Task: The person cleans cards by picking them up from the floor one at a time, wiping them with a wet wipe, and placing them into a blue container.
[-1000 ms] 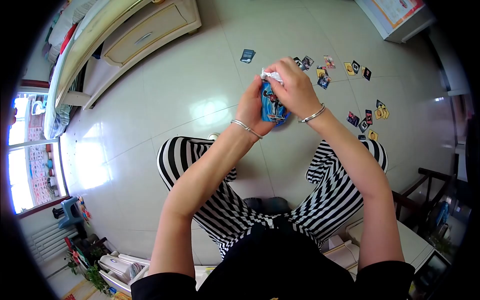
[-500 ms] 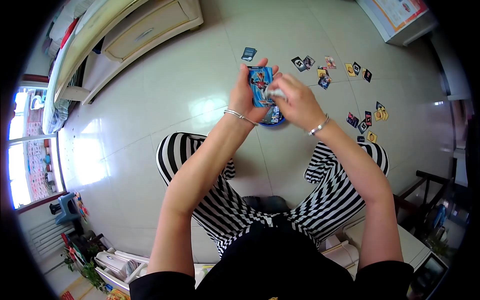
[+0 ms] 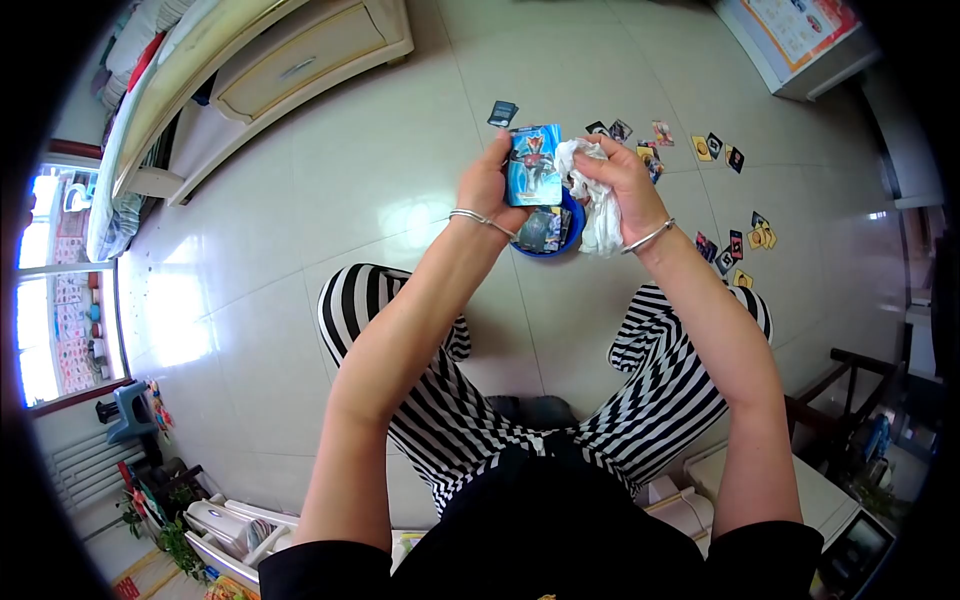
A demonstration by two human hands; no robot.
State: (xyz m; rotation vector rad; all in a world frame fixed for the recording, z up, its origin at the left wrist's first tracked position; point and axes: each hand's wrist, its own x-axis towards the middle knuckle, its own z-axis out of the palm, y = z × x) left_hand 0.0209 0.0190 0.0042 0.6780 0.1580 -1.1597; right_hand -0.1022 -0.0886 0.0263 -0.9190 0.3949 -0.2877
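My left hand (image 3: 488,182) grips a blue trading card (image 3: 534,168) with a red and silver figure printed on it, its face turned up toward me. A crumpled white tissue or cloth (image 3: 600,215) hangs from my right hand (image 3: 630,185), whose fingers are closed round its upper part just right of the card. Below both hands, a round blue container (image 3: 570,240) stands on the floor with several dark cards (image 3: 543,230) inside. The card and my left hand hide part of it.
A small stack of dark cards (image 3: 502,113) lies beyond my left hand. Several scattered cards (image 3: 705,148) lie on the tiled floor to the right, with more (image 3: 735,245) nearer my right knee. A cream drawer cabinet (image 3: 300,65) stands at the back left. My striped legs flank the near floor.
My right hand has moved right, off the card's face, and the white tissue or cloth now hangs down in view. The card has shifted slightly right, and more of the blue container shows.
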